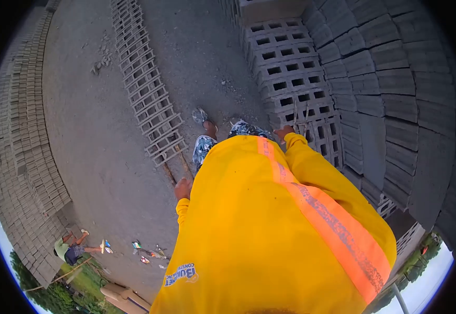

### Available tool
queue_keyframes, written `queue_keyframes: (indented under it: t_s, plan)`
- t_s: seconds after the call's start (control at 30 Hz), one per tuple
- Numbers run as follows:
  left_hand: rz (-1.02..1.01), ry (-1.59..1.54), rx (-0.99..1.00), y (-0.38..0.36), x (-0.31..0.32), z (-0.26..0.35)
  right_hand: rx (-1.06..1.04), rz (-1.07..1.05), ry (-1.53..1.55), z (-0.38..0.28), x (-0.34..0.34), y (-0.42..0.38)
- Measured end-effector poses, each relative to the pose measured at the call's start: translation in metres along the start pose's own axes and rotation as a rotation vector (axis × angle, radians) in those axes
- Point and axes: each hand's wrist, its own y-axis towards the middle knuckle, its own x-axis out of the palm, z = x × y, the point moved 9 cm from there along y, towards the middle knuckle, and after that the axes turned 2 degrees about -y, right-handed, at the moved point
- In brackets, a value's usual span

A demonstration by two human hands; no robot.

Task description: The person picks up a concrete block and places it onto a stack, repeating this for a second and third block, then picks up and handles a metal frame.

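My left hand [183, 189], fingers curled, is low at the left edge of my yellow shirt [249, 209]. Close to it are the ends of two wooden sticks [168, 173], which reach toward a ladder-like row of grey hollow blocks [149, 89] on the ground. I cannot make out what this hand holds. On the other side, my right hand [284, 133] appears closed beside the stacked hollow concrete blocks [298, 68]. Thin sticks [306, 114] stand against those blocks near it; whether the hand grips anything is too small to tell.
Long stacks of grey blocks [34, 125] line the far left, and more stacked blocks [395, 99] rise on the right. A person [73, 250] bends at the lower left. Litter [157, 254] and rubble [104, 55] lie on the grey ground [102, 152].
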Motion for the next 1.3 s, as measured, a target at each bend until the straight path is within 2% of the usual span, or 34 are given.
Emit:
queue_keyframes:
  t_s: [0.03,0.07,0.1,0.17,0.23,0.27,0.3,0.33,0.37,0.43,0.47,0.5,0.57,0.63,0.67,0.77,0.83,0.93,0.97,1.0,1.07,1.13,1.2,1.3]
  plan:
    - [-0.022,0.361,0.083,-0.005,-0.005,-0.016,0.041,-0.027,0.071,0.026,0.012,-0.005]
    - [-0.029,0.813,0.233,-0.009,-0.011,-0.036,0.076,-0.057,0.140,0.049,0.025,-0.014]
    - [-0.033,1.124,0.376,-0.014,-0.010,-0.051,0.110,-0.088,0.205,0.070,0.037,-0.025]
    - [-0.046,1.436,0.607,-0.015,0.001,-0.066,0.124,-0.120,0.332,0.091,0.044,-0.045]
    - [-0.073,1.508,0.559,-0.008,-0.004,-0.074,0.156,-0.103,0.446,0.107,0.044,-0.068]
    - [-0.091,1.310,0.416,-0.002,-0.009,-0.070,0.176,-0.075,0.487,0.115,0.042,-0.079]
    - [-0.078,0.819,0.144,-0.005,-0.018,-0.064,0.173,-0.055,0.516,0.112,0.041,-0.084]
    - [-0.017,0.377,-0.019,-0.018,-0.024,-0.054,0.163,-0.027,0.528,0.108,0.039,-0.093]
    - [0.035,0.147,-0.054,-0.036,-0.021,-0.029,0.139,-0.012,0.529,0.109,0.042,-0.096]
    - [0.141,-0.030,0.034,-0.062,-0.015,0.035,0.134,-0.104,0.534,0.112,0.063,-0.088]
    - [0.139,-0.049,0.148,-0.069,-0.018,0.064,0.111,-0.080,0.499,0.105,0.066,-0.092]
    - [0.066,-0.076,0.199,-0.056,-0.029,0.070,0.100,-0.083,0.469,0.103,0.077,-0.089]
    - [0.164,-0.148,0.365,-0.100,-0.046,0.111,0.053,-0.058,0.340,0.074,0.090,-0.115]
    - [0.184,-0.227,0.415,-0.114,-0.073,0.104,0.001,-0.060,0.259,0.049,0.101,-0.134]
    - [0.196,-0.258,0.440,-0.120,-0.092,0.091,-0.028,-0.082,0.247,0.036,0.110,-0.139]
    - [0.283,-0.315,0.344,-0.118,-0.141,0.003,-0.096,-0.138,0.218,0.009,0.139,-0.144]
    - [0.325,-0.290,0.095,-0.094,-0.171,-0.113,-0.130,-0.170,0.187,-0.010,0.152,-0.151]
    - [0.416,-0.192,-0.329,-0.082,-0.218,-0.299,-0.156,-0.169,-0.074,-0.057,0.174,-0.183]
    - [0.471,-0.361,-0.385,-0.111,-0.222,-0.319,-0.142,-0.184,-0.083,-0.067,0.186,-0.183]
    - [0.398,-0.520,-0.365,-0.134,-0.223,-0.323,-0.125,-0.203,-0.093,-0.068,0.201,-0.177]
    - [0.430,-0.672,-0.375,-0.161,-0.231,-0.353,-0.287,-0.196,-0.244,-0.106,0.225,-0.196]
    - [0.394,-0.683,-0.506,-0.179,-0.237,-0.376,-0.535,-0.195,-0.449,-0.132,0.259,-0.180]
    - [0.405,-0.762,-0.537,-0.179,-0.247,-0.382,-0.693,-0.194,-0.635,-0.170,0.288,-0.184]
    - [0.431,-0.868,-0.490,-0.157,-0.274,-0.365,-0.798,-0.161,-0.840,-0.224,0.331,-0.185]
